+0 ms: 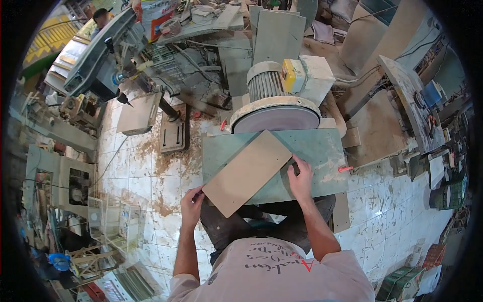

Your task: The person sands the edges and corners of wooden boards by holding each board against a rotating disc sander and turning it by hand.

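Observation:
A flat rectangular tan board (246, 173) lies slantwise over the green table (322, 176) of a disc sander (276, 119). Its far corner is close to the grey disc; whether they touch I cannot tell. My left hand (191, 204) pinches the board's near left corner, which sticks out past the table's edge. On the other side, my right hand (301, 177) grips the right corner between thumb and fingers, above the table. Small dark holes show near the board's corners.
A drill press (121, 85) with a small table (140, 115) stands at the left. Behind the disc is the sander's motor (266, 83). Red clamps (345, 169) stick out at the green table's edge. A tilted panel (410, 103) stands right. Another person (100, 19) is far left.

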`<state>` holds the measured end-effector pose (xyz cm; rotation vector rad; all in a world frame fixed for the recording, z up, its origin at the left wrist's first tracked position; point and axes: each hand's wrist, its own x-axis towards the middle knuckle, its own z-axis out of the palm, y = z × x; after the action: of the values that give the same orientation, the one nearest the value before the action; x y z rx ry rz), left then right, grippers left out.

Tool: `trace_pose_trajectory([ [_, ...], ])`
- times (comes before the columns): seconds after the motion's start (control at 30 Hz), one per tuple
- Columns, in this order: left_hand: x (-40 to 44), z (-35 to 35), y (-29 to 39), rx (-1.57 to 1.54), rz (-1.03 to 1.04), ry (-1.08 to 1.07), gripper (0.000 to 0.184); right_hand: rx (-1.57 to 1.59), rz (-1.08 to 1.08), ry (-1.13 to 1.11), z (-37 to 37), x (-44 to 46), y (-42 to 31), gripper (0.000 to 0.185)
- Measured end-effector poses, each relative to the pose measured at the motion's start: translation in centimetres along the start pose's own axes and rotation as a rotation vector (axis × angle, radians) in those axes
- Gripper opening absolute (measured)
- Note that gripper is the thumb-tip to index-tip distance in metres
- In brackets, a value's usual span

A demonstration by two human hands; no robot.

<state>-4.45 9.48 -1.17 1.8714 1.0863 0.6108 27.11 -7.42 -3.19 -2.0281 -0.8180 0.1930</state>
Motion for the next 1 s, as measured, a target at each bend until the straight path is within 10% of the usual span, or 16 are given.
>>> trace_pose_trajectory([
  [0.43,-1.5,0.1,3.0,0.096,0.024,-0.234,0.024,0.062,0.009,0.046,-0.9,2.7,1.2,0.033],
  [0.5,-2.5,1.9,3.2,0.368,0.367,-0.297,0.019,0.076,0.004,0.06,-1.0,4.4,1.5,0.031],
  [0.7,-4.1,7.4,5.4,0.32,0.459,-0.344,0.02,-0.015,-0.027,0.072,-0.6,8.1,2.7,0.032],
  [1.0,-3.2,3.2,3.7,0.388,0.336,-0.254,0.018,0.069,0.0,0.054,-0.8,6.1,2.7,0.031],
])
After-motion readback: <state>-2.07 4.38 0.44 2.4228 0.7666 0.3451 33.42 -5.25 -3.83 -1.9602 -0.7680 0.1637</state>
